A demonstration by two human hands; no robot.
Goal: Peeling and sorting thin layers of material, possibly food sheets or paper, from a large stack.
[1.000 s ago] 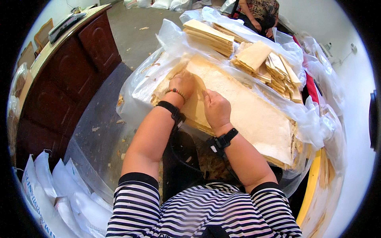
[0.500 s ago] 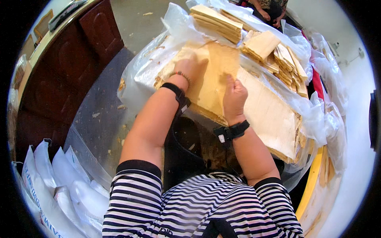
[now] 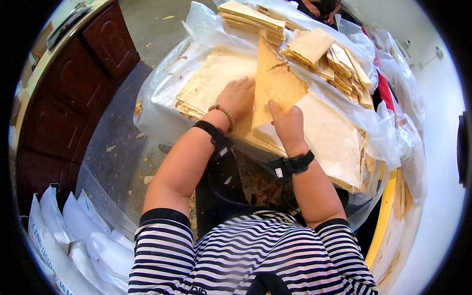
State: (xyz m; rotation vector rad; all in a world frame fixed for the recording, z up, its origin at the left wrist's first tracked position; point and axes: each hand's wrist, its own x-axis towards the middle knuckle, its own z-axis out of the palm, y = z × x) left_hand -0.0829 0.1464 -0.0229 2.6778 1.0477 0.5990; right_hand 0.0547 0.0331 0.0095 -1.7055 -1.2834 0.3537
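Since the last frame, the thin tan sheet (image 3: 279,73) has swung over to the right, and more of the pale pile (image 3: 214,71) shows on the left. Counting from the middle of the view, the sheet is at 1 o'clock, partly lifted off the pile, with one long edge sticking up to a point. It is darker than the pile, with a brown, ragged mark near its top. The right hand (image 3: 289,123), at 2 o'clock, is closed and pinches the sheet's near edge, thumb on top. Its other fingers are hard to see. The left hand (image 3: 239,98), at 12 o'clock, lies flat on the pile, fingers stretched out, right beside the sheet. The sheet covers part of the pile. The pile is made of flat, stiff-looking layers with rough, flaky edges. Crinkly, see-through plastic (image 3: 157,93) spreads under and around it. Folded bundles (image 3: 309,46) lie between 1 and 2 o'clock. Another person (image 3: 322,10), at 1 o'clock, is cut off by the top edge. Smooth, puffy white bags (image 3: 81,246) lean together at 8 o'clock.
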